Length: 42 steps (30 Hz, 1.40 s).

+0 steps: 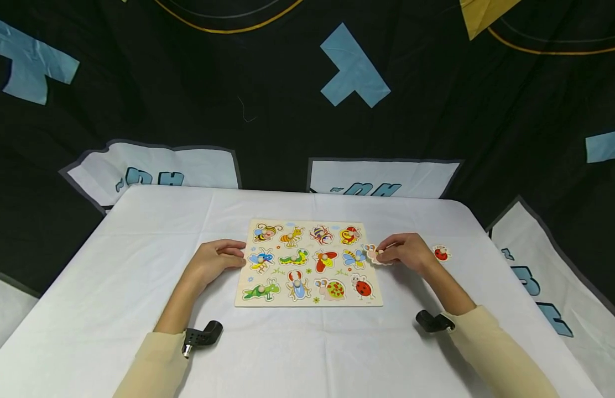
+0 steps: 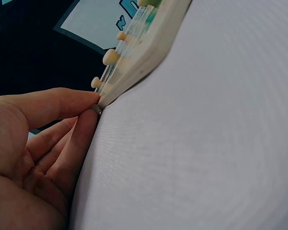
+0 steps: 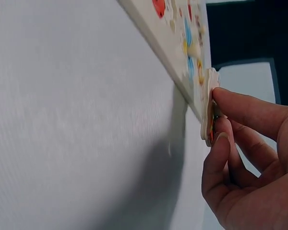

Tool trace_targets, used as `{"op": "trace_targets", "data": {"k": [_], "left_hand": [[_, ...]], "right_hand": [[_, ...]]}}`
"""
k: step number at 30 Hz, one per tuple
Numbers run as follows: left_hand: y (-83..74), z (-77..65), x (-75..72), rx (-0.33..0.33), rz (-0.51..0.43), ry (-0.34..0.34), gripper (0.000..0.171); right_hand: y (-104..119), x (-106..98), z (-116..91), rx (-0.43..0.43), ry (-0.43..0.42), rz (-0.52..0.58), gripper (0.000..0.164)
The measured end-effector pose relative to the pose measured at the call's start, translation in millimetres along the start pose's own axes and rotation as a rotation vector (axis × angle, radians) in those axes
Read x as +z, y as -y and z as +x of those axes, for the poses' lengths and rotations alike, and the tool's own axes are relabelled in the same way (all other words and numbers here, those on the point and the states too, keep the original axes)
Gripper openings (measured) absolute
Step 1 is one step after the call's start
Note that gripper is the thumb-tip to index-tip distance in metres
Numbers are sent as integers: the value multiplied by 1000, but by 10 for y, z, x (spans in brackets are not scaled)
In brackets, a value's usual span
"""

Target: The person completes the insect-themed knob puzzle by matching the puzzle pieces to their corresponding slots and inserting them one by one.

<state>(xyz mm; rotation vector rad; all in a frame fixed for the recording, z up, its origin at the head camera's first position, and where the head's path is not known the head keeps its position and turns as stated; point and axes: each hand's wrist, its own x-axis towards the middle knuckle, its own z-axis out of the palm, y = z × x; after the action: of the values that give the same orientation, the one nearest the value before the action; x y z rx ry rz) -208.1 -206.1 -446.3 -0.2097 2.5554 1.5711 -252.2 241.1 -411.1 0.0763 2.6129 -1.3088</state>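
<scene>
A wooden peg puzzle board (image 1: pixel 302 303) with colourful insect pictures lies on the white table. At its left edge, the thumb and a finger of my left hand (image 1: pixel 213 260) pinch the rim; the left wrist view shows both fingertips at the board's edge (image 2: pixel 134 72). My right hand (image 1: pixel 407 251) holds a snail puzzle piece (image 1: pixel 372 254) between thumb and fingers, beside the board's right edge. Seen edge-on in the right wrist view, the piece (image 3: pixel 209 108) is tilted up, its face mostly hidden by the fingers. Printed snail (image 1: pixel 331 289) and ladybug (image 1: pixel 362 286) shapes without knobs show in the bottom row.
A loose ladybug piece (image 1: pixel 441 253) lies on the white tablecloth (image 1: pixel 297 354) to the right of my right hand. Several pieces with wooden knobs sit in the board, such as the green caterpillar (image 1: pixel 293 258). A black cloth (image 1: pixel 267 110) hangs behind the table.
</scene>
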Motion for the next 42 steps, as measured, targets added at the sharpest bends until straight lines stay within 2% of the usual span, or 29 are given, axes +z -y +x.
{"op": "trace_targets", "data": {"k": [7, 24, 42], "left_hand": [[3, -2, -9, 8, 9, -6, 49], [9, 9, -5, 2, 5, -5, 49], [-11, 0, 3, -3, 17, -12, 48]], "right_hand": [[78, 131, -46, 0, 50, 13, 23], [178, 520, -207, -91, 164, 2, 20], [332, 752, -372, -161, 255, -44, 20]]}}
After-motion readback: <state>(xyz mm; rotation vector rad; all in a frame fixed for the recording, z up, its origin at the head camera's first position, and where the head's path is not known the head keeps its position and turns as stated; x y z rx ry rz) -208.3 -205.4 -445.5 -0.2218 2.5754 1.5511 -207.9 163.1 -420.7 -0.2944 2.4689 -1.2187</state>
